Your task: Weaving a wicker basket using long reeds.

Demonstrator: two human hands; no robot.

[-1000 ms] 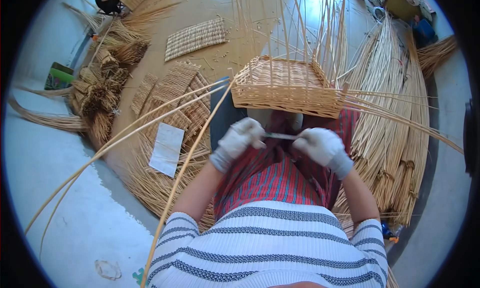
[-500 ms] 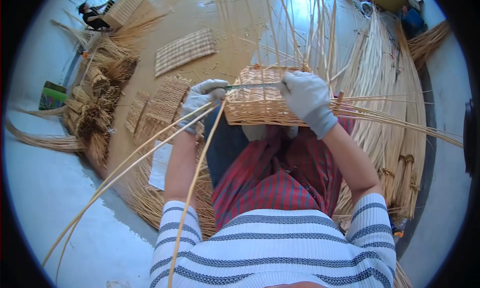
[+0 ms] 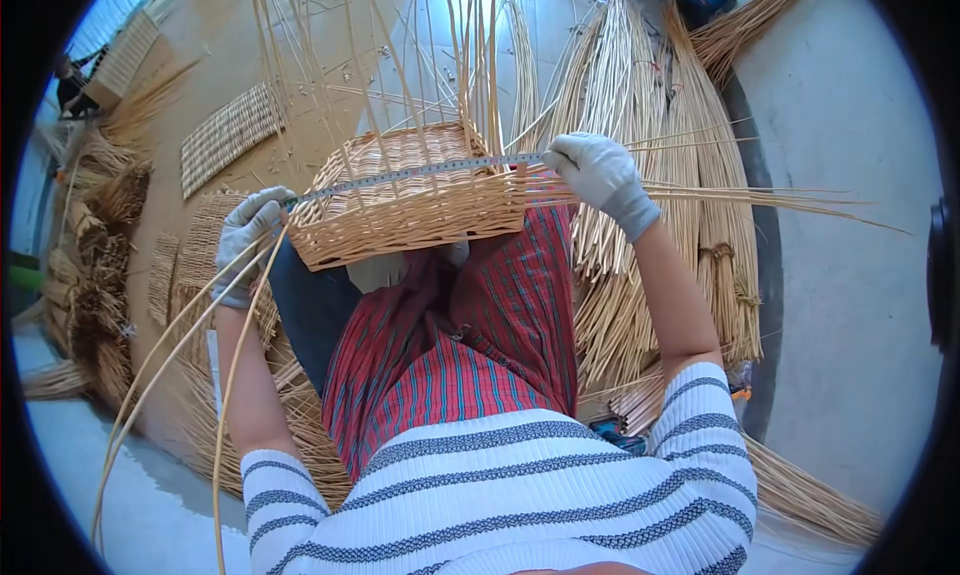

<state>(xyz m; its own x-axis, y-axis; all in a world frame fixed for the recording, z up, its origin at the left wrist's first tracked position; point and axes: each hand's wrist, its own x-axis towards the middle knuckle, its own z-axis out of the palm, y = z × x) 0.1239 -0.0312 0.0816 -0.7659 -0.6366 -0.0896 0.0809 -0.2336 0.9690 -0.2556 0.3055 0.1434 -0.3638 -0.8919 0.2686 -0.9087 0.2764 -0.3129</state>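
A shallow woven wicker basket (image 3: 412, 223) rests across my knees, tilted a little, with tall canes rising from its far side. Along its length runs a narrow tape measure (image 3: 430, 168), drawn taut just above the weave. My left hand (image 3: 245, 237), in a pale glove, is closed on the tape's end at the basket's left corner. Several long loose canes (image 3: 165, 370) trail from that corner down past my left forearm. Beyond the right end my right hand (image 3: 598, 175), also gloved, pinches the other end of the tape.
Flat woven panels (image 3: 232, 137) lie on the floor to the left. Bundles of cane (image 3: 95, 240) are heaped by the left wall. Long pale cane bundles (image 3: 640, 85) spread over the floor at right. A red checked cloth (image 3: 450, 350) covers my lap.
My right hand has moved right, from over the basket to past its end, so a longer stretch of tape shows. The basket and both hands now sit further left in view.
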